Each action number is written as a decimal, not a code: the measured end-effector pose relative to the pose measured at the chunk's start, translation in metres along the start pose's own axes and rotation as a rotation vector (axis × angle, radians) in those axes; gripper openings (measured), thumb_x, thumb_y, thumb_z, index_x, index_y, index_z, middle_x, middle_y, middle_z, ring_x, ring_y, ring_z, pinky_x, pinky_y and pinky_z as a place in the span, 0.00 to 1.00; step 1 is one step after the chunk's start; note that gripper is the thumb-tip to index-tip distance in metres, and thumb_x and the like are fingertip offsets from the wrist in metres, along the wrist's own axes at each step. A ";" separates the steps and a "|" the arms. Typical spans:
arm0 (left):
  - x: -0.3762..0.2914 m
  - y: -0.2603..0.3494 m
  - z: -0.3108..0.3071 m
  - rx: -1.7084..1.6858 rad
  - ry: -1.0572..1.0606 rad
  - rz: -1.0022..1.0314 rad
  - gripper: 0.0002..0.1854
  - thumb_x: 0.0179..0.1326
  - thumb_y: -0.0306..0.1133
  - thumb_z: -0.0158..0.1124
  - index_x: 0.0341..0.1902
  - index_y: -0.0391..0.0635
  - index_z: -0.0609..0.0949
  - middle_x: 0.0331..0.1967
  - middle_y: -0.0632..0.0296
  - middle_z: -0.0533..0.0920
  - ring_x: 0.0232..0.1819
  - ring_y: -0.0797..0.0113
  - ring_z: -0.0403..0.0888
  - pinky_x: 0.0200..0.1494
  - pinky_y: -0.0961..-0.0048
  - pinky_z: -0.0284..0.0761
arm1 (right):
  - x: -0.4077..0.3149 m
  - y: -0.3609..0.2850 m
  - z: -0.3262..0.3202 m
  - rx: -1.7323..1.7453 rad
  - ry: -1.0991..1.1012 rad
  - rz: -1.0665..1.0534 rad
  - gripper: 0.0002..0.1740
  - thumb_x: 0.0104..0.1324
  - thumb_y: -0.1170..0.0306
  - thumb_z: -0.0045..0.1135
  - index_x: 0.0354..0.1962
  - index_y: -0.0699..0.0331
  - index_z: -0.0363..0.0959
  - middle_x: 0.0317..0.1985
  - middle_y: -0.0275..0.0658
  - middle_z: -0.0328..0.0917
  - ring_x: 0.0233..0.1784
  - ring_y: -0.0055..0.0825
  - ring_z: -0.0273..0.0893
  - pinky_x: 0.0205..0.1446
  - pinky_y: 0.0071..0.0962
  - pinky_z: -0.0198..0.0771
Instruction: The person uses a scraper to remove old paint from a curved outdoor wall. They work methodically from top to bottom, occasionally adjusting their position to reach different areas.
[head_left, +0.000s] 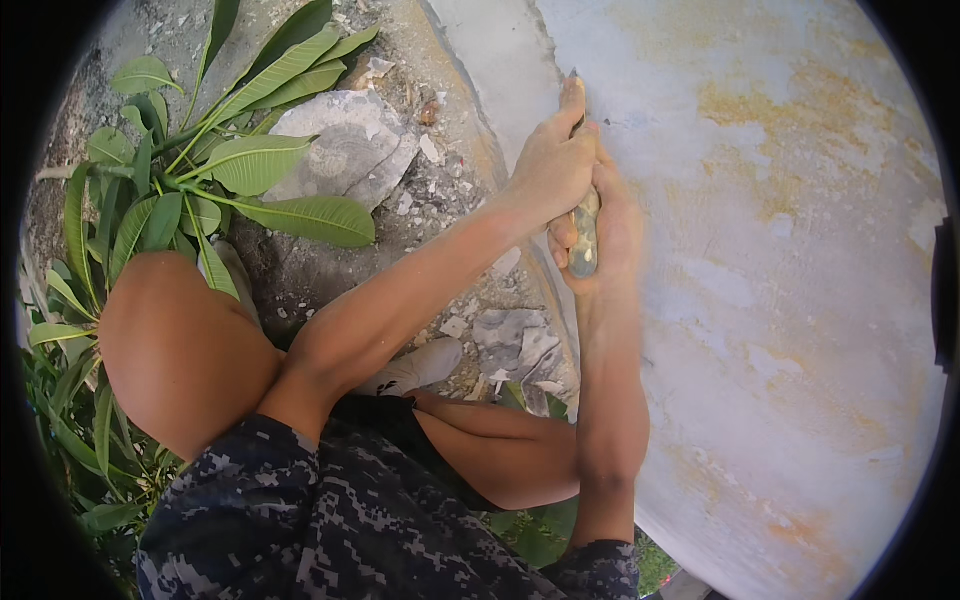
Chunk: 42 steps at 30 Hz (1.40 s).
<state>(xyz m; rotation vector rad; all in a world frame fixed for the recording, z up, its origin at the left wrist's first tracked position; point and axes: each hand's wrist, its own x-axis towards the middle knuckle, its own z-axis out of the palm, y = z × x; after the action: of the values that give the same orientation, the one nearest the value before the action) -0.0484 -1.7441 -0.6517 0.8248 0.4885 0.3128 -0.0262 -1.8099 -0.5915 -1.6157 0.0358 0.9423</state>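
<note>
Both my hands are closed around one hand tool (583, 244) with a thick, worn, greenish-yellow handle. My right hand (616, 217) wraps the handle from the right, and the rounded butt shows below its fingers. My left hand (553, 169) lies over the upper part, its index finger stretched along the tool. A small dark pointed tip shows just past that finger, against the painted wall (750, 262) near the edge of a grey bare strip (514, 82). The rest of the blade is hidden by my fingers, so its exact kind cannot be told.
A leafy green branch (247, 161) lies at the upper left, over a large flat chunk of plaster or stone (349, 142). Broken pieces and grit cover the ground by the wall. Another grey chunk (517, 345) lies beside my shoe (431, 364). My bent knees are below my arms.
</note>
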 end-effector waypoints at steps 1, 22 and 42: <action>0.000 0.003 0.000 -0.045 0.064 -0.025 0.31 0.70 0.32 0.42 0.74 0.32 0.53 0.68 0.31 0.63 0.71 0.42 0.62 0.70 0.62 0.60 | 0.001 -0.002 0.002 0.042 0.013 -0.028 0.24 0.73 0.67 0.35 0.64 0.67 0.60 0.19 0.35 0.72 0.06 0.18 0.61 0.03 0.21 0.59; 0.027 -0.011 -0.069 0.392 -0.108 0.351 0.33 0.69 0.29 0.45 0.77 0.41 0.52 0.76 0.41 0.53 0.77 0.56 0.52 0.74 0.69 0.50 | 0.049 0.059 0.038 0.151 -0.076 -0.177 0.21 0.74 0.67 0.34 0.60 0.67 0.61 0.27 0.42 0.75 0.08 0.24 0.66 0.06 0.23 0.61; 0.061 -0.003 -0.089 0.387 0.060 0.268 0.35 0.67 0.27 0.46 0.77 0.42 0.51 0.76 0.44 0.54 0.77 0.54 0.53 0.74 0.65 0.52 | 0.084 0.054 0.057 0.228 -0.255 -0.300 0.24 0.76 0.63 0.33 0.63 0.69 0.58 0.22 0.41 0.74 0.08 0.23 0.66 0.06 0.22 0.62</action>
<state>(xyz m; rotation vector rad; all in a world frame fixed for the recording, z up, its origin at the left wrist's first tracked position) -0.0436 -1.6630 -0.7234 1.2653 0.5024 0.5002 -0.0276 -1.7397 -0.6823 -1.2412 -0.2602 0.8683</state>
